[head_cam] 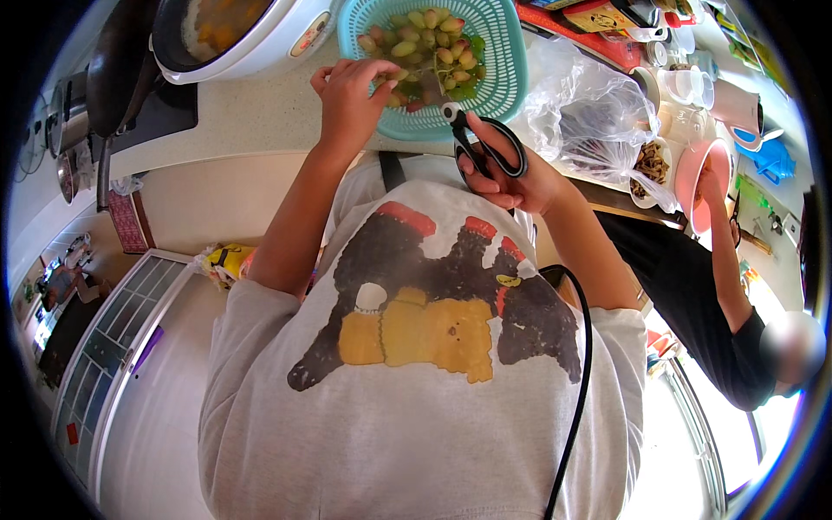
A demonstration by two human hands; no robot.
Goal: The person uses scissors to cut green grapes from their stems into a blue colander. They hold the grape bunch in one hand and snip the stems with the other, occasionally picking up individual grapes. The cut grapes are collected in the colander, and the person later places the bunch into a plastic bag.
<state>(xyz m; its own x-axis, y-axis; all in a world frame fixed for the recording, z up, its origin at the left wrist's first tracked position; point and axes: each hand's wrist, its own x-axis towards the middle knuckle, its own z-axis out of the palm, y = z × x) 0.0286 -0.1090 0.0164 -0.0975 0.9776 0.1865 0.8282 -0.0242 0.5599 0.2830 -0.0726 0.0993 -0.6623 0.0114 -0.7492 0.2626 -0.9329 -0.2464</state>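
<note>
A light-blue plastic basket (513, 78) stands on the counter before me, with green and reddish grapes (404, 49) heaped in it. My right hand (520, 172) grips a pair of black-handled kitchen scissors (510, 146) by the finger loops. Their blades point away from me into the basket, among the grapes and a thin stem, and the tips are hard to make out. At the basket's near left side, my left hand (354, 97) reaches over the rim with its fingertips at the grapes. Whether a grape is pinched between those fingers cannot be seen.
A white electric cooker (292, 49) holding liquid and orange pieces stands left of the basket, beside a dark frying pan (117, 71). Clear plastic bags (572, 104) lie to the right. Beyond them, a co-worker's hand (710, 182) reaches into a pink basin (686, 169). A black cable (582, 364) hangs along my right side.
</note>
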